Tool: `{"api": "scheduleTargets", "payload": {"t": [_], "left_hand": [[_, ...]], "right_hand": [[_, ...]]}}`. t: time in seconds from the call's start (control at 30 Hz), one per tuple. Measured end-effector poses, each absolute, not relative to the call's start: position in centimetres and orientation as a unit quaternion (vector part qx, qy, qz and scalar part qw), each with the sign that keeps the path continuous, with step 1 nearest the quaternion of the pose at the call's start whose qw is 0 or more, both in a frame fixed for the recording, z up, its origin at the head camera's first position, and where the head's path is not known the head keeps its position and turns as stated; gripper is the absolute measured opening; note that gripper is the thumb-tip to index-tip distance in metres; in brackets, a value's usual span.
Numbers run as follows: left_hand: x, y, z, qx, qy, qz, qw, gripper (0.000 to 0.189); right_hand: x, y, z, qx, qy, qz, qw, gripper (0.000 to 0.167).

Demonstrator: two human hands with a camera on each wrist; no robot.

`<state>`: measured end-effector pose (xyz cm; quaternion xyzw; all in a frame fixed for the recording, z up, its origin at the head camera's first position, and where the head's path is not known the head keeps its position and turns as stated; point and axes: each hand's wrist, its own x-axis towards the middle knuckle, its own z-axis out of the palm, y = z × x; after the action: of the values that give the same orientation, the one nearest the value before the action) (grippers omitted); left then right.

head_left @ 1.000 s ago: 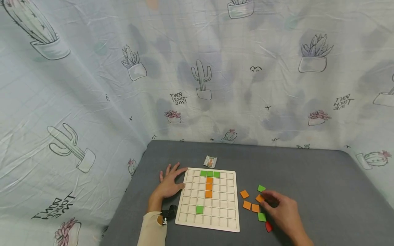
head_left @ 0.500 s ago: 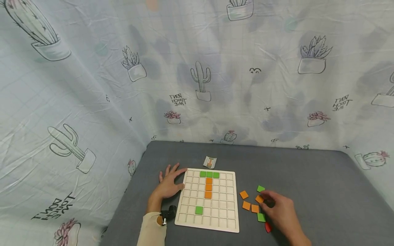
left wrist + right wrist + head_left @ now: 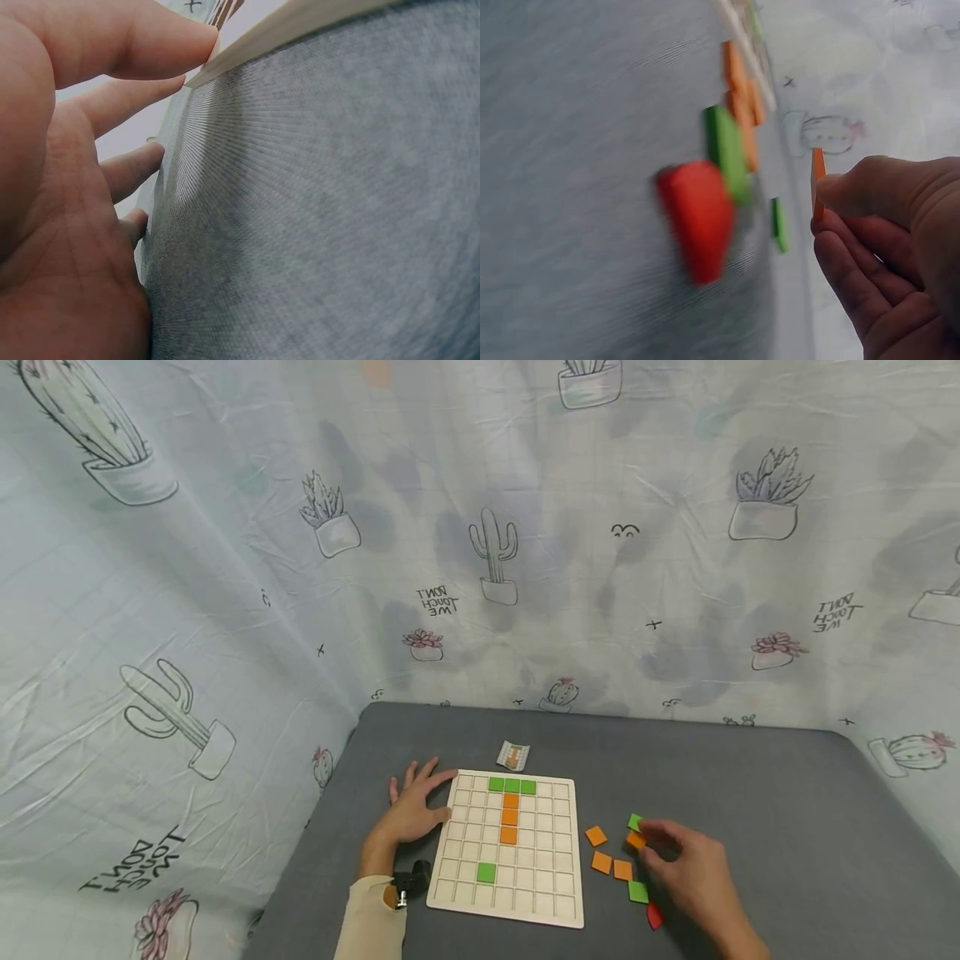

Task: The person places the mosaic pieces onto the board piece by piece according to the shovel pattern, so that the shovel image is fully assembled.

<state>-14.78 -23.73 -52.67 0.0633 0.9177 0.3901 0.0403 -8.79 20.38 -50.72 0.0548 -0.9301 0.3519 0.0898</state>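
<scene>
A pale gridded board lies on the grey table. In it sit a row of green tiles, a column of orange tiles and one lone green tile. Along the board's left side, my left hand spreads its fingers, thumb and index fingertip at the edge. The left wrist view has that thumb right at the board's side. My right hand, right of the board, pinches an orange square tile between thumb and fingers; the right wrist view has it on edge, above the table.
Near the right hand lie loose orange tiles, a green tile, another green tile and a red piece with a curved side. A small printed card lies behind the board. Patterned cloth hangs behind the table.
My right hand has shifted slightly away from me, and the orange tile in its fingers has moved with it. The left hand and the board have stayed in place.
</scene>
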Motion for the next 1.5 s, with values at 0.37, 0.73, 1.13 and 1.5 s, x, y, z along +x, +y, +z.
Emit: {"api": "scheduleTargets", "payload": {"t": [0.37, 0.73, 1.13, 1.5], "left_hand": [[-14.8, -23.7, -52.5, 0.062, 0.918, 0.389, 0.04, 0.066], [-14.9, -23.8, -52.6, 0.069, 0.919, 0.385, 0.041, 0.066], [-14.8, -23.8, -52.7, 0.066, 0.917, 0.39, 0.043, 0.066], [-15.0, -23.8, -52.9, 0.065, 0.917, 0.391, 0.039, 0.067]], "right_hand": [[-9.1, 18.3, -48.1, 0.124, -0.913, 0.372, 0.111, 0.033], [-10.1, 15.2, -47.5, 0.166, -0.899, 0.395, 0.087, 0.034], [-10.7, 11.8, -47.5, 0.174, -0.888, 0.424, 0.037, 0.033], [-11.0, 9.7, -48.5, 0.243, -0.87, 0.427, 0.029, 0.031]]}}
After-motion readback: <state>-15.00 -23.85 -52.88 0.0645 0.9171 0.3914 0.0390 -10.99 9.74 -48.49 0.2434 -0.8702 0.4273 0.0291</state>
